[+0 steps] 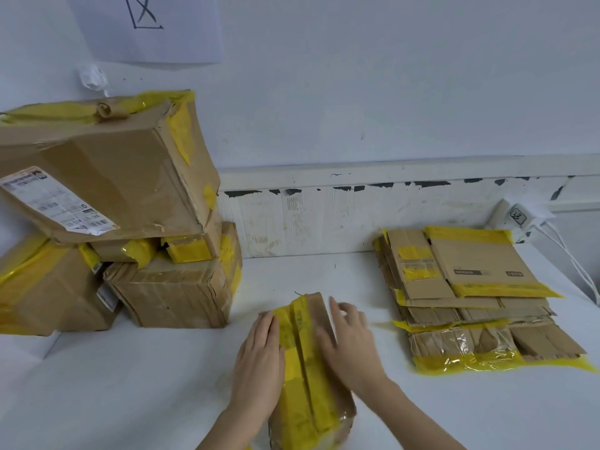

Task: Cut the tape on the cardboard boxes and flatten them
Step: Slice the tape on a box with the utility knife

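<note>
A white table (136,378) carries three groups: at its left, a pile of taped cardboard boxes (172,287) stacked against the wall; in the near middle, a long box (308,368) wrapped in yellow tape; at right, a stack of flattened cardboard (470,287).

A long box (311,368) lies on the table (146,384), in the middle and close to the person. The left hand (259,362) rests flat on its left side. The right hand (350,345) rests on its right side. To the left, a pile of boxes (113,222) stands against the wall (389,92), with 1 big box (104,170) on top. To the right, a stack of flat boxes (470,297) lies on the table. A sheet of paper (146,24) hangs on the wall above the pile.
</note>
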Available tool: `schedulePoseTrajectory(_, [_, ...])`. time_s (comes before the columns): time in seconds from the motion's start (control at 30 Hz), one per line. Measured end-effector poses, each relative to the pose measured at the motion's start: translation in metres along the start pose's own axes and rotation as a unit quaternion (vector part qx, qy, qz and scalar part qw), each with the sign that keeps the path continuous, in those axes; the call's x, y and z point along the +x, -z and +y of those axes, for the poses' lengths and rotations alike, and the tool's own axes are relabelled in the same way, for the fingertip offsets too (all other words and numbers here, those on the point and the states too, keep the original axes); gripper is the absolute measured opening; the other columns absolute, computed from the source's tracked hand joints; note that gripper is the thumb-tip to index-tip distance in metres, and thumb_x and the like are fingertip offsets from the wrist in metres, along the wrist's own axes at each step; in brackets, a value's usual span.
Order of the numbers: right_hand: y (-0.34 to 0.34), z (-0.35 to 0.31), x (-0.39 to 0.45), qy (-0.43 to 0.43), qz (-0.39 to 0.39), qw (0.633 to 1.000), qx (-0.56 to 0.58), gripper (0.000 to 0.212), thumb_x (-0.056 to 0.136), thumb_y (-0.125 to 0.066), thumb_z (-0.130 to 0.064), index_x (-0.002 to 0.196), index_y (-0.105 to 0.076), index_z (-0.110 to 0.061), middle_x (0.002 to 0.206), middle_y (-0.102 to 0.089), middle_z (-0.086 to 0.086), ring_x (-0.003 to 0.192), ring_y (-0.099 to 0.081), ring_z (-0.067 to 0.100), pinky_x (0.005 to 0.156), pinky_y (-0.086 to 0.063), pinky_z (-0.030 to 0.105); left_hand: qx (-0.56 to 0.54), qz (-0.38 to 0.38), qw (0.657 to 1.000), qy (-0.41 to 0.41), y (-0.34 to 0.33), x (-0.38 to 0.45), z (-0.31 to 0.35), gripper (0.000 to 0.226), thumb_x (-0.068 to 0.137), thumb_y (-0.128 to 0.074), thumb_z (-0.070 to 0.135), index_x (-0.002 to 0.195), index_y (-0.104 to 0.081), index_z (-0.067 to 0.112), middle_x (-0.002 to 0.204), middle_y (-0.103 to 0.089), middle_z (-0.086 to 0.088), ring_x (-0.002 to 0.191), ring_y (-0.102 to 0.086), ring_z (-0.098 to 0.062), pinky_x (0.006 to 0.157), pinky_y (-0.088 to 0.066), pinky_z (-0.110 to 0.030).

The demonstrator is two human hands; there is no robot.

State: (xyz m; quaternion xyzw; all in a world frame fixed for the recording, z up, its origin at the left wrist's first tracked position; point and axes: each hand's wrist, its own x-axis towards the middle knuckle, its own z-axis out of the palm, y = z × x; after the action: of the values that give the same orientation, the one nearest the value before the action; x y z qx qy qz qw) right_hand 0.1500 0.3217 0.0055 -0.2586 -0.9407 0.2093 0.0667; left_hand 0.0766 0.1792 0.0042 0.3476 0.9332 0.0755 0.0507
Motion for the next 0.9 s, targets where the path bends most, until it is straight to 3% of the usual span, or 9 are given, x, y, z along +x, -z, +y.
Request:
schedulePoseTrajectory(0.1, [0.002, -0.038, -0.012, 0.040, -0.061, 0.995, -0.069, 0.079, 0.089, -0.044, -0.053, 0.149, -0.010, -0.014, 0.147, -0.022, 0.000, 0.129, -0.026, 0.023, 0.098, -0.034, 0.036, -0.009, -0.003, 1.000, 0.007, -0.005, -0.001, 0.000, 0.055, 0.103, -0.019, 0.022, 0.149, 0.011, 0.013, 0.157, 0.017, 0.002, 0.144, 0.014, -0.011, 0.117, -0.001, -0.023])
schedulePoseTrajectory(0.27, [0.003, -0.048, -0.014, -0.006, -0.080, 0.985, -0.153, 0.066, 0.095, -0.048, -0.032, 0.146, -0.018, -0.003, 0.145, -0.027, 0.008, 0.126, -0.033, 0.025, 0.094, -0.038, 0.034, -0.033, -0.010, 0.999, 0.014, -0.007, -0.004, -0.001, 0.056, 0.103, -0.018, 0.021, 0.149, 0.012, 0.016, 0.156, 0.020, 0.005, 0.143, 0.018, -0.009, 0.118, -0.005, -0.027])
schedulePoseTrajectory(0.33, [0.003, -0.053, -0.018, -0.022, -0.019, 0.984, -0.175, 0.063, 0.081, -0.066, -0.026, 0.132, -0.046, 0.005, 0.130, -0.049, 0.019, 0.107, -0.053, 0.028, 0.076, -0.049, 0.032, -0.040, -0.013, 0.999, 0.016, -0.007, -0.005, -0.001, 0.056, 0.103, -0.018, 0.021, 0.148, 0.014, 0.016, 0.156, 0.021, 0.005, 0.143, 0.019, -0.009, 0.118, -0.005, -0.029])
schedulePoseTrajectory(0.4, [0.003, -0.065, -0.025, -0.022, 0.008, 0.981, -0.194, 0.055, 0.044, -0.088, -0.022, 0.092, -0.073, 0.001, 0.091, -0.069, 0.018, 0.069, -0.065, 0.026, 0.046, -0.048, 0.026, -0.035, -0.018, 0.999, 0.014, -0.008, -0.005, -0.001, 0.060, 0.102, -0.021, 0.022, 0.147, 0.017, 0.015, 0.155, 0.023, 0.004, 0.142, 0.020, -0.011, 0.118, -0.003, -0.029])
schedulePoseTrajectory(0.43, [0.004, -0.072, -0.025, -0.023, 0.011, 0.981, -0.194, 0.054, 0.037, -0.089, -0.019, 0.085, -0.075, 0.000, 0.082, -0.070, 0.018, 0.062, -0.064, 0.026, 0.041, -0.047, 0.025, -0.033, -0.020, 0.999, 0.010, -0.008, -0.005, -0.002, 0.061, 0.102, -0.023, 0.022, 0.147, 0.018, 0.014, 0.155, 0.023, 0.003, 0.142, 0.020, -0.011, 0.118, -0.003, -0.028])
schedulePoseTrajectory(0.53, [0.005, -0.083, -0.019, -0.065, -0.014, 0.975, -0.214, 0.063, 0.048, -0.089, -0.019, 0.102, -0.068, 0.007, 0.094, -0.065, 0.031, 0.074, -0.065, 0.035, 0.050, -0.053, 0.031, -0.044, -0.021, 0.999, -0.003, -0.009, -0.005, -0.004, 0.062, 0.101, -0.025, 0.021, 0.147, 0.017, 0.013, 0.154, 0.024, 0.002, 0.142, 0.022, -0.012, 0.117, -0.003, -0.022])
schedulePoseTrajectory(0.63, [0.009, -0.082, -0.019, -0.056, -0.009, 0.982, -0.178, 0.055, 0.040, -0.090, -0.011, 0.087, -0.071, 0.010, 0.083, -0.066, 0.031, 0.063, -0.065, 0.036, 0.040, -0.051, 0.031, -0.085, -0.013, 0.996, -0.001, -0.009, -0.004, -0.003, 0.063, 0.101, -0.028, 0.018, 0.147, 0.015, 0.013, 0.154, 0.024, 0.004, 0.138, 0.026, -0.008, 0.111, -0.015, -0.014])
schedulePoseTrajectory(0.73, [0.015, -0.063, -0.008, 0.002, -0.061, 0.992, -0.114, 0.049, 0.089, -0.045, 0.001, 0.135, -0.030, 0.009, 0.124, -0.049, 0.024, 0.105, -0.054, 0.034, 0.081, -0.046, 0.033, -0.103, -0.015, 0.995, 0.002, -0.010, -0.002, 0.000, 0.060, 0.102, -0.025, 0.015, 0.148, 0.014, 0.011, 0.154, 0.024, 0.004, 0.137, 0.027, -0.008, 0.108, -0.004, -0.010])
schedulePoseTrajectory(0.9, [0.044, -0.003, 0.003, -0.057, -0.113, 0.973, 0.195, 0.054, 0.084, -0.044, 0.003, 0.134, -0.031, -0.013, 0.090, -0.050, -0.006, 0.074, -0.051, 0.007, 0.055, -0.036, 0.017, -0.073, 0.007, 0.997, -0.020, -0.012, -0.002, -0.002, 0.062, 0.101, -0.026, 0.002, 0.147, 0.014, 0.010, 0.155, 0.023, 0.000, 0.133, 0.030, -0.007, 0.103, 0.011, -0.011])
